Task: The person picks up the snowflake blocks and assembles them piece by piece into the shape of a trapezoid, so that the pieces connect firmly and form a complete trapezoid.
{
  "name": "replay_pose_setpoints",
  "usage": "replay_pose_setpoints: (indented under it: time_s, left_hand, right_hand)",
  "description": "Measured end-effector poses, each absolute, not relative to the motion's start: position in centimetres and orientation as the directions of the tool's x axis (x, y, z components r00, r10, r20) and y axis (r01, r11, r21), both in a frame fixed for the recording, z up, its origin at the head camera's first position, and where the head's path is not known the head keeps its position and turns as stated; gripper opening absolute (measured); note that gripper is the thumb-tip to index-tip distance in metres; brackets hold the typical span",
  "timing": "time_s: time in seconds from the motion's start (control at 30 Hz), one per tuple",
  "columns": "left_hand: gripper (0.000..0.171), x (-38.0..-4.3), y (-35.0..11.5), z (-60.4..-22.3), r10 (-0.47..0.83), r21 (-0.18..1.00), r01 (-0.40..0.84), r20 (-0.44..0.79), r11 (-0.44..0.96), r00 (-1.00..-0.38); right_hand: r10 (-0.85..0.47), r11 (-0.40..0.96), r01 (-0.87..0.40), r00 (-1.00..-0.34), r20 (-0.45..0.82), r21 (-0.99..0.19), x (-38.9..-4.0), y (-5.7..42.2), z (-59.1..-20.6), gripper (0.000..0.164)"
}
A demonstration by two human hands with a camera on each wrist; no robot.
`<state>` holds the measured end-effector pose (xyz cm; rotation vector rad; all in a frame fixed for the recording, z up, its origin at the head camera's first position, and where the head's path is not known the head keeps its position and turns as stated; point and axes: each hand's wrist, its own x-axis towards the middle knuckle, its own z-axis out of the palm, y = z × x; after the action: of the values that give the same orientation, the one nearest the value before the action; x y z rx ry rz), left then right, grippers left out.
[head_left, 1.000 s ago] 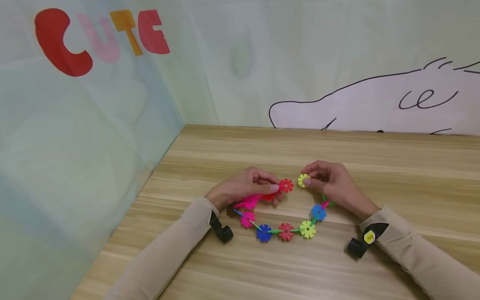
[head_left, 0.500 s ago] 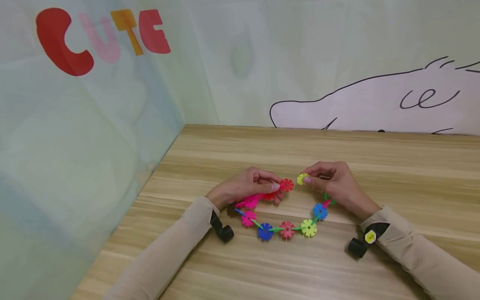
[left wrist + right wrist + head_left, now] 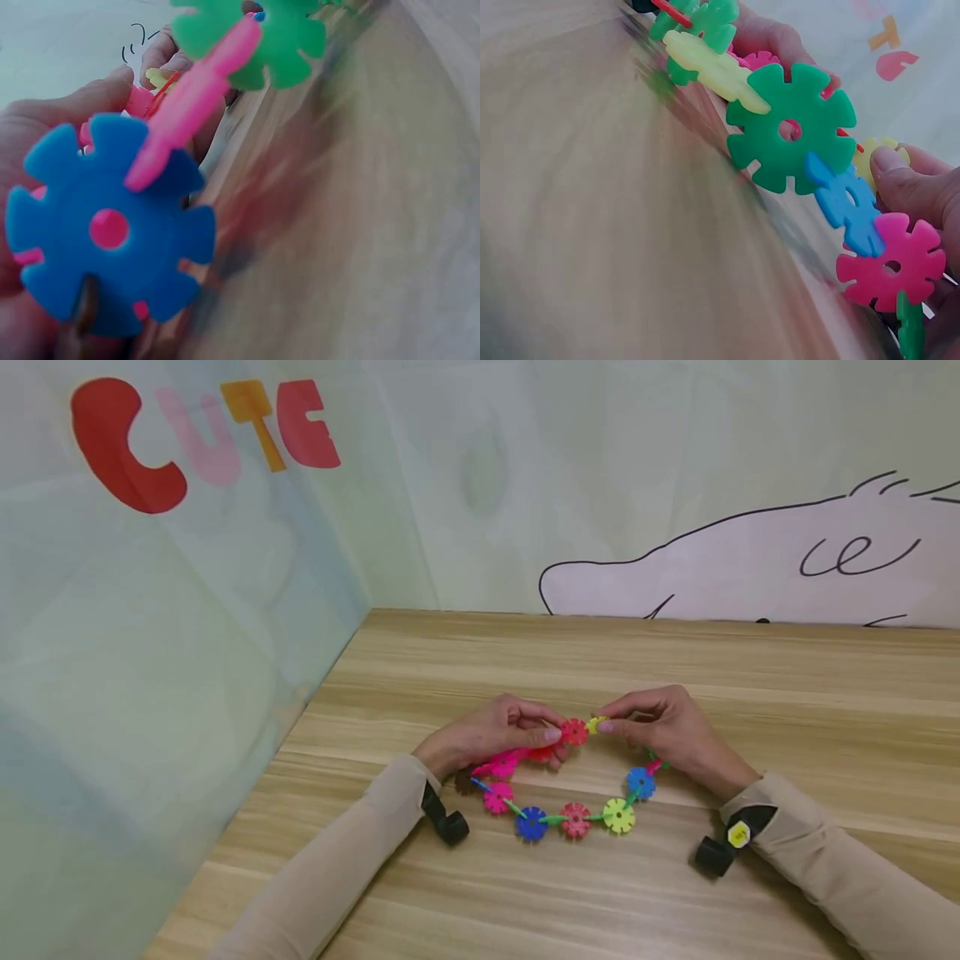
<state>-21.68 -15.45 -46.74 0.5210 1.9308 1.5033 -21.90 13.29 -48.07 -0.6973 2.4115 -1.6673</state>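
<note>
A chain of notched, flower-shaped plastic discs loops between the hands in the head view, with a blue disc (image 3: 532, 823) and a yellow-green disc (image 3: 618, 816) along its near side. The left hand (image 3: 498, 732) pinches the chain beside its red end disc (image 3: 575, 732). Between thumb and forefinger, the right hand (image 3: 663, 720) holds a yellow disc (image 3: 596, 725), tilted, its edge meeting the red disc. Whether the two interlock cannot be told. In the left wrist view a blue disc (image 3: 52, 225) hangs close to the left hand. The right wrist view shows a green disc (image 3: 772, 142) before the right thumb (image 3: 911, 184).
The chain hangs over or lies on a wood-grain table (image 3: 480, 893). A printed backdrop (image 3: 465, 510) stands behind it and along its left side. Black bands with camera mounts (image 3: 716, 855) sit on both wrists.
My right hand has brought the yellow disc left and turned it more edge-on, closing the gap to the red disc. The left hand has stayed almost still.
</note>
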Motion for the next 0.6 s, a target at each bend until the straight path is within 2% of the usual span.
replay_pose_setpoints:
  time_s: [0.17,0.4,0.6]
  left_hand:
    - [0.03,-21.6,-15.53,-46.8,0.647,0.961,-0.095,-0.246,0.26,-0.721]
    - [0.029,-21.4,-15.38,-46.82,0.648,0.964,-0.123,-0.251,0.236,-0.719]
    - [0.028,-21.48,-15.07,-46.72,0.635,0.964,-0.101,-0.238,0.244,-0.735]
  right_hand:
    - [-0.467,0.261,-0.347,-0.862,0.196,-0.901,-21.95,12.91,-48.37,0.011]
    - [-0.458,0.285,-0.347,-0.868,0.191,-0.893,-21.93,12.64,-48.43,0.009]
    - [-0.461,0.268,-0.38,-0.858,0.228,-0.885,-21.9,12.27,-48.26,0.008]
